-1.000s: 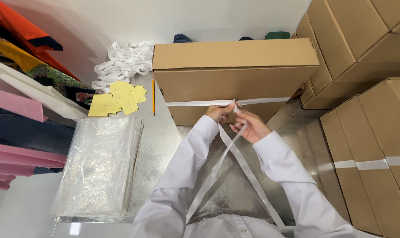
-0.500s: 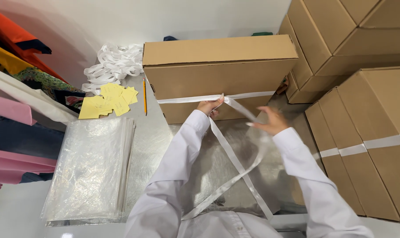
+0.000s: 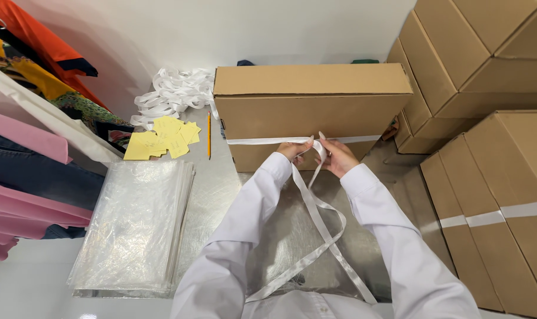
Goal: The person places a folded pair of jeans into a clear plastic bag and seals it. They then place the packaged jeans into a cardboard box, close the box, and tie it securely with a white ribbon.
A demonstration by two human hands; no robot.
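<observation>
Head view shows both hands meeting at the front face of a long brown cardboard box (image 3: 311, 112) that lies on a grey metal table (image 3: 221, 195). Left hand (image 3: 293, 150) is closed on the white strap (image 3: 262, 140) where it crosses the box front, fingers pinched against the cardboard. Right hand (image 3: 337, 156), just beside the left and touching the same strap, grips a loop of it between thumb and fingers. From the hands the strap runs out to either side along the box front, and two loose tails hang down from between the wrists towards the person's body, crossing once over the table. Both arms wear white sleeves (image 3: 392, 236). To the left of the left hand, on the table, lies a stack of clear plastic bags (image 3: 135, 224); beyond it, further from the person, lie yellow paper tags (image 3: 162, 137), an orange pencil (image 3: 208, 134) and a heap of white strap lengths (image 3: 174, 94). Coloured garments (image 3: 32, 124) hang at the far left. To the right of the right hand stand stacked cardboard cartons (image 3: 487, 118), some already strapped.
</observation>
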